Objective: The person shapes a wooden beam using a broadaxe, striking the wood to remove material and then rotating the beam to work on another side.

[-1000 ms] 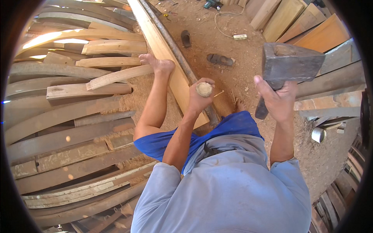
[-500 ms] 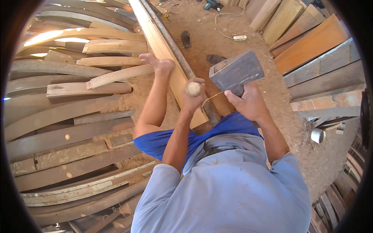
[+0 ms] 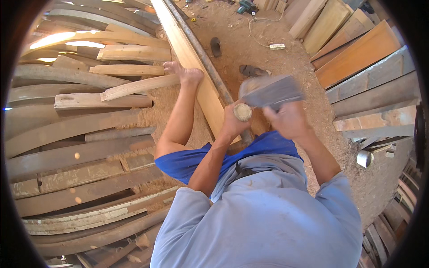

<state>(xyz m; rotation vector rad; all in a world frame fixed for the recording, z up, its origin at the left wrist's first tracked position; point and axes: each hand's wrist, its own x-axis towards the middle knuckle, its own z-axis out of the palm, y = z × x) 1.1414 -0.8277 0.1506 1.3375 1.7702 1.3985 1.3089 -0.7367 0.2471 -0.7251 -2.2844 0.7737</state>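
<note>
My left hand (image 3: 230,125) is wrapped round an upright chisel, its round pale wooden handle end (image 3: 242,112) facing up; the blade is hidden below the fist. In my right hand (image 3: 289,121) is a mallet with a dark, blocky head (image 3: 276,93), smeared by motion. The mallet head is just right of and above the chisel handle; whether they touch I cannot tell. Beneath my left hand runs a long pale plank (image 3: 191,57), one end between my legs. My bare left foot (image 3: 184,74) rests on the plank.
A rusty metal beam (image 3: 196,43) lies along the plank's right side. Stacked curved timbers (image 3: 67,118) fill the left. Boards (image 3: 357,58) lean at the right. Dark sandals (image 3: 215,46), a white power strip (image 3: 277,46) and a green power tool (image 3: 246,6) lie on the dusty ground.
My left hand has moved right and slightly down with the chisel, closer to the mallet. The mallet has tilted and blurred, and a curled shaving seen earlier between the hands no longer shows.
</note>
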